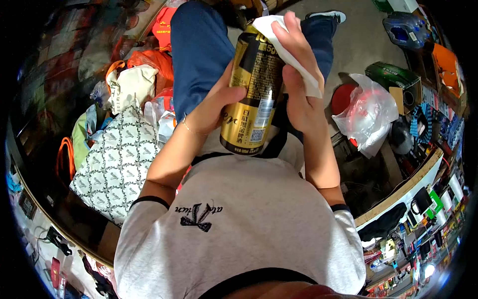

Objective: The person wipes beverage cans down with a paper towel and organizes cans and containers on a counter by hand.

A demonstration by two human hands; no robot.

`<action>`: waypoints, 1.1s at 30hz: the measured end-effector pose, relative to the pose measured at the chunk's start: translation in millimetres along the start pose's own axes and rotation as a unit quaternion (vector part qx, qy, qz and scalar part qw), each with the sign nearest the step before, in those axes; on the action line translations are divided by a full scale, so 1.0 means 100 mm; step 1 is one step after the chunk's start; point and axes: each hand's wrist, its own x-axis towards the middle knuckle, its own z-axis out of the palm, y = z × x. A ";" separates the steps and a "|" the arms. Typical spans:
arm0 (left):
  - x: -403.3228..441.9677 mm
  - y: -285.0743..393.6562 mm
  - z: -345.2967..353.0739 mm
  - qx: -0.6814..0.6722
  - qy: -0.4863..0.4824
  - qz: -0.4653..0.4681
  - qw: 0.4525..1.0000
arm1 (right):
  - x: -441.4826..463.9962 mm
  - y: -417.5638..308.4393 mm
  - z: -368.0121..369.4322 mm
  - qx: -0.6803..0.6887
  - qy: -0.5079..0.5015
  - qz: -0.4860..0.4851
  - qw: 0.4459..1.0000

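A tall black-and-gold beer can (254, 94) is held tilted in front of my chest, its upper end away from me. My left hand (224, 97) wraps around the can's left side, with the thumb across its front and the other fingers hidden behind. At the can's upper right, my right hand (301, 74) has a white tissue (279, 37) between its fingers and thumb. Part of that tissue lies against the can's top end, and a strip of it hangs along the palm. The can's top itself is mostly covered.
A white patterned bag (117, 164) and a cream cloth bag (132, 87) lie to the left. On the right are a clear plastic bag (368, 112), a green beer pack (393, 75) and a curved counter edge (403, 192). My knees are ahead.
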 end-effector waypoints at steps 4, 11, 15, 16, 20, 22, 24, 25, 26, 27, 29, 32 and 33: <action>0.03 0.02 0.05 -0.033 0.003 -0.009 0.999 | -0.02 -0.06 -0.03 -0.024 -0.003 -0.010 1.000; 0.00 -0.04 0.07 -0.001 0.019 0.017 1.000 | -0.14 -0.02 0.01 -0.076 -0.020 -0.044 0.996; 0.01 -0.05 -0.03 -0.126 -0.006 0.026 0.992 | -0.26 -0.06 0.12 -0.073 -0.063 -0.006 0.995; 0.02 -0.07 -0.12 -0.124 -0.009 0.032 0.992 | -0.26 -0.10 0.13 -0.060 -0.074 -0.010 0.995; 0.04 0.16 0.10 -0.072 0.094 0.045 0.992 | -0.28 -0.16 0.18 -0.023 -0.120 -0.071 0.990; -0.02 0.21 0.21 0.051 0.178 0.012 0.983 | -0.30 -0.19 0.19 -0.040 -0.161 -0.093 0.982; 0.02 0.15 -0.05 -0.025 0.090 0.010 0.996 | -0.37 -0.22 0.28 -0.004 -0.162 -0.098 0.982; 0.02 0.15 -0.08 -0.013 0.077 0.034 0.996 | -0.35 -0.22 0.30 0.023 -0.163 -0.118 0.979; 0.03 0.17 -0.08 -0.004 0.065 0.060 0.996 | -0.35 -0.25 0.30 0.016 -0.173 -0.119 0.978; 0.04 0.19 -0.11 -0.009 0.057 0.064 0.996 | -0.37 -0.28 0.33 0.042 -0.162 -0.114 0.979; 0.05 0.22 -0.14 -0.005 0.058 0.082 0.995 | -0.40 -0.30 0.37 0.075 -0.151 -0.102 0.980; 0.02 0.24 -0.16 -0.004 0.071 0.107 0.992 | -0.45 -0.30 0.34 0.066 -0.180 -0.090 0.977; 0.03 0.25 -0.17 -0.042 0.084 0.114 0.989 | -0.46 -0.30 0.32 0.119 -0.191 -0.048 0.973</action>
